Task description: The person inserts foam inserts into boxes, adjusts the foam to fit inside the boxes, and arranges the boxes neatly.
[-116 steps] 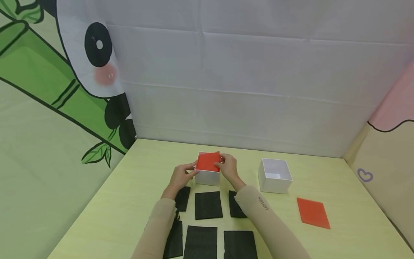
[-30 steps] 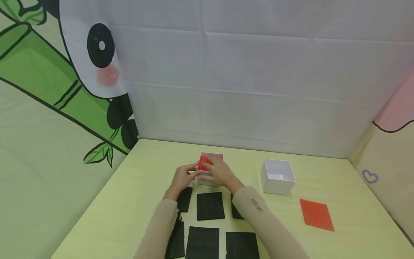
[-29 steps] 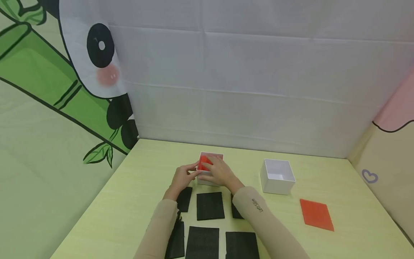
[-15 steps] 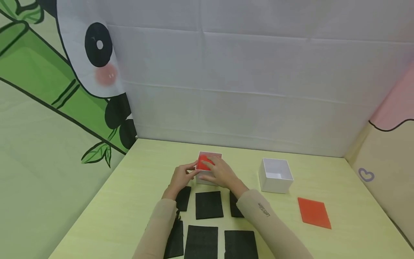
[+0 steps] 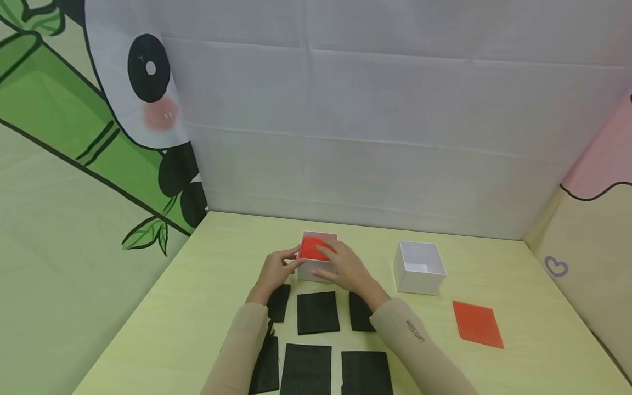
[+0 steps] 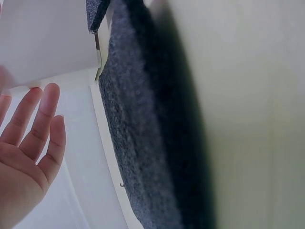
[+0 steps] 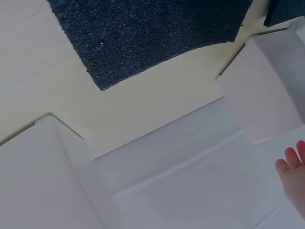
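In the head view, a thin red square sheet (image 5: 314,249) lies inside the left white box (image 5: 316,270), below its back rim. My left hand (image 5: 274,273) holds this box at its left side, thumb at the front and index finger along the left rim. The left wrist view shows the other fingers (image 6: 57,136) fairly straight, tips by the box's wall. My right hand (image 5: 348,269) hovers at the box's right front corner, fingers loosely bent over the sheet's right edge and covering part of it. Nothing is gripped in the right hand.
A second white box (image 5: 421,277) stands open-topped to the right. Another red square sheet (image 5: 478,325) lies flat in front of it. Several black squares, including a middle one (image 5: 318,313), lie in rows under my forearms. A white cloth backdrop (image 5: 345,137) rises behind the table.
Earlier my right hand pinched the red sheet above the box's rim. Then it reached into the box, and now it has drawn back to the right. The left hand has stayed on the box.
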Demonstrator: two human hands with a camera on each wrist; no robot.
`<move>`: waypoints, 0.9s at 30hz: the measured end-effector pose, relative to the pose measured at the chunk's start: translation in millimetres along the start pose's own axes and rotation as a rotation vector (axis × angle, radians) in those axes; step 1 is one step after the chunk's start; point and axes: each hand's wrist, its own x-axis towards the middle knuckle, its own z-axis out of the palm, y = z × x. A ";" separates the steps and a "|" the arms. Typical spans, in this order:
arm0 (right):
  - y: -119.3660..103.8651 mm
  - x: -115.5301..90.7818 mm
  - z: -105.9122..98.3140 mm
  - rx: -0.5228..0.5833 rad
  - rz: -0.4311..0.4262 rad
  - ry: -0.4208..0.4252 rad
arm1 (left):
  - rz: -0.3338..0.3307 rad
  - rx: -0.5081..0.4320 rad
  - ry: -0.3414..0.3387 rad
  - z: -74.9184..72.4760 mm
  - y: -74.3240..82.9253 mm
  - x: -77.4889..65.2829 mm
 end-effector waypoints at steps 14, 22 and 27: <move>3.3 -20.3 -15.0 0.030 0.016 0.049 | -0.028 -0.009 0.007 0.7 0.9 -0.6; 6.4 -37.2 -25.1 0.032 0.032 0.072 | -0.044 -0.019 0.008 0.2 1.3 -2.4; 8.6 -49.1 -33.0 0.063 0.037 0.089 | -0.047 -0.016 0.009 -0.2 2.5 -2.0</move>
